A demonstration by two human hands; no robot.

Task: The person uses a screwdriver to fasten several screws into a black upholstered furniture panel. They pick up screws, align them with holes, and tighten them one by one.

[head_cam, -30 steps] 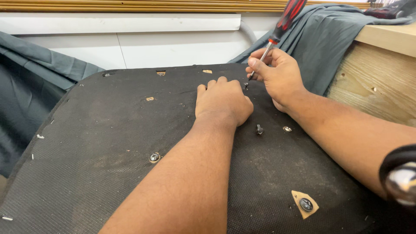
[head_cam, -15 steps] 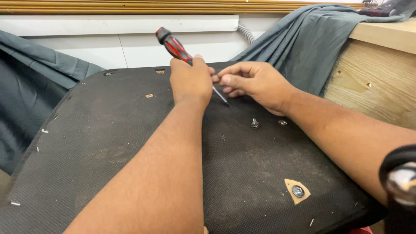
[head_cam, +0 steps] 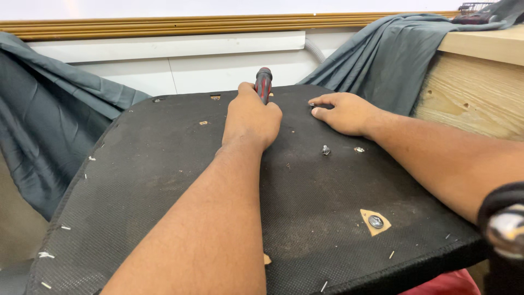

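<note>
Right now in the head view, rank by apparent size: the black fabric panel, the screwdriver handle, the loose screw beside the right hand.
1. Black fabric panel
2. Screwdriver handle, partly hidden in the left hand
3. Loose screw

Grey cloth (head_cam: 49, 125) drapes left of the hands and another fold (head_cam: 382, 60) lies behind them; a wooden crate (head_cam: 475, 93) stands to the right.

The panel (head_cam: 164, 180) lies flat at centre. On it, the left hand (head_cam: 251, 120) grips a screwdriver (head_cam: 263, 84) at 12 o'clock. The right hand (head_cam: 344, 112) rests at 1 o'clock. A screw (head_cam: 326, 149) lies just before the right hand; a bolt (head_cam: 375, 221) sits at 4 o'clock. Cloth (head_cam: 43, 131) lies at 9 o'clock, a crate (head_cam: 475, 98) at 2 o'clock.
</note>
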